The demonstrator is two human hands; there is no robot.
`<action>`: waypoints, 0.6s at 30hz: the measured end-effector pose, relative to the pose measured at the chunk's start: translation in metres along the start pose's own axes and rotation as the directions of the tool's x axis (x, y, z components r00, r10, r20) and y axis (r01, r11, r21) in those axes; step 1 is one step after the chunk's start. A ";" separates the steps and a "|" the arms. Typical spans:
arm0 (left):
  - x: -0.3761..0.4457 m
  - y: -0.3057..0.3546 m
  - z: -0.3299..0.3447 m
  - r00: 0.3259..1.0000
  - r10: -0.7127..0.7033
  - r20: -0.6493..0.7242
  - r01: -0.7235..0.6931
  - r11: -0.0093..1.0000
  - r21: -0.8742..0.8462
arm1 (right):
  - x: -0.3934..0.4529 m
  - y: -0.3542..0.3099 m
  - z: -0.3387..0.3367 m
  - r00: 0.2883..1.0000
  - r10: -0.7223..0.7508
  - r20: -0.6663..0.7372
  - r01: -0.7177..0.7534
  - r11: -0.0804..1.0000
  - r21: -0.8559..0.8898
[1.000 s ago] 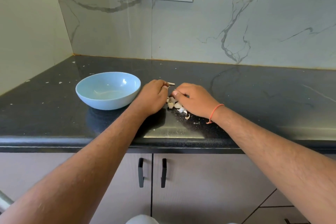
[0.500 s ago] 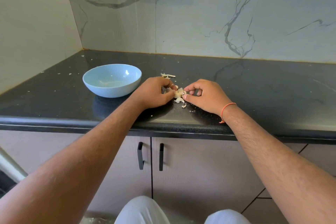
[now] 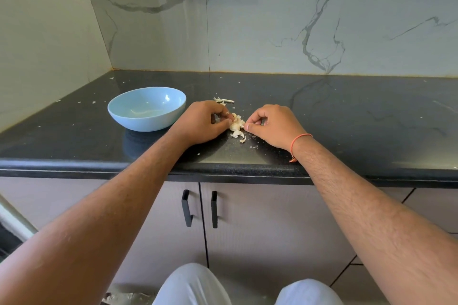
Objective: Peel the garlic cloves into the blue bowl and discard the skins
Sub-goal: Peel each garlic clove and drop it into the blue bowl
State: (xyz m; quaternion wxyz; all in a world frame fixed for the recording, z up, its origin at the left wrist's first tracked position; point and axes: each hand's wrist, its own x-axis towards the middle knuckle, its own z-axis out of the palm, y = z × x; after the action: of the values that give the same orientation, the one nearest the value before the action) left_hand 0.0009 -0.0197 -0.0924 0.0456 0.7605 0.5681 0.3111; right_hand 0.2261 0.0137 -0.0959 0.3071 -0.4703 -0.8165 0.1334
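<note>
Black bench is carrying the blue bowl at left. Both hands are working beside it, left hand and right hand fingers pinching the garlic cloves between them, loose skins lying just below

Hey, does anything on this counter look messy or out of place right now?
Yes: garlic skins and tiny white flecks lie scattered across the black counter, one scrap behind the left hand. The blue bowl looks empty.

A glossy black worktop carries a blue bowl at nine o'clock, a small heap of garlic cloves at centre, loose skins at twelve o'clock, and scattered white flecks.
</note>
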 end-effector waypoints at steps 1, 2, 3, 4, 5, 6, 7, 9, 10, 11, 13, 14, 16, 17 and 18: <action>0.000 0.000 0.000 1.000 0.006 -0.002 -0.006 1.000 0.002 | 0.000 0.000 0.000 1.000 -0.001 0.003 0.001 1.000 -0.004; 0.001 0.000 0.001 1.000 0.012 -0.005 -0.012 1.000 0.002 | -0.001 0.000 -0.001 1.000 -0.003 0.006 0.003 1.000 -0.004; 0.001 -0.001 0.001 1.000 0.017 -0.007 -0.017 1.000 0.001 | -0.001 0.000 -0.001 1.000 -0.007 0.010 0.007 1.000 -0.004; 0.001 -0.001 0.001 1.000 0.021 -0.009 -0.021 1.000 0.000 | -0.001 -0.001 -0.001 1.000 -0.013 0.018 0.013 1.000 -0.010; 0.001 -0.002 0.001 1.000 0.024 -0.009 -0.024 1.000 0.000 | -0.001 -0.002 0.000 0.999 -0.021 0.032 0.022 0.999 -0.024; 0.002 -0.002 0.001 1.000 0.026 -0.010 -0.026 1.000 0.002 | -0.001 -0.003 0.000 0.998 -0.031 0.047 0.033 0.999 -0.043; 0.002 -0.002 0.001 1.000 0.026 -0.012 -0.026 1.000 0.004 | -0.001 -0.004 0.000 0.997 -0.037 0.061 0.041 0.997 -0.062; 0.002 -0.003 0.001 0.999 0.029 -0.021 -0.029 1.000 -0.002 | -0.001 -0.006 -0.001 0.996 -0.041 0.079 0.047 0.996 -0.081; 0.002 -0.004 0.002 0.999 0.032 -0.029 -0.032 0.999 -0.011 | 0.000 -0.005 -0.001 0.996 -0.043 0.080 0.050 0.996 -0.079; 0.001 -0.004 0.002 0.999 0.038 -0.039 -0.039 0.999 -0.023 | -0.001 -0.005 0.000 0.996 -0.051 0.075 0.056 0.996 -0.066; 0.001 -0.005 0.003 0.997 0.059 -0.057 -0.061 0.997 -0.039 | -0.001 -0.002 0.001 0.999 -0.050 0.022 0.050 0.999 -0.009; 0.001 -0.005 0.003 0.996 0.070 -0.060 -0.072 0.997 -0.042 | 0.000 0.001 0.001 0.999 -0.033 -0.032 0.034 0.999 0.009; 0.001 -0.006 0.003 0.994 0.088 -0.057 -0.091 0.995 -0.045 | 0.004 0.008 -0.001 0.983 0.040 -0.177 -0.046 0.998 -0.031; 0.002 -0.006 0.004 0.994 0.094 -0.058 -0.097 0.994 -0.049 | 0.006 0.011 -0.003 0.970 0.087 -0.228 -0.104 0.993 -0.062; 0.003 -0.007 0.004 0.994 0.094 -0.062 -0.097 0.994 -0.057 | 0.009 0.014 -0.004 0.960 0.135 -0.244 -0.159 0.984 -0.082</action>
State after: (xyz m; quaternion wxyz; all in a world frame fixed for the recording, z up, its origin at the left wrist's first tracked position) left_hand -0.0019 -0.0132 -0.0971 0.0368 0.7756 0.5225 0.3521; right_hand 0.2351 0.0282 -0.0960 0.3675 -0.5572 -0.7425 0.0572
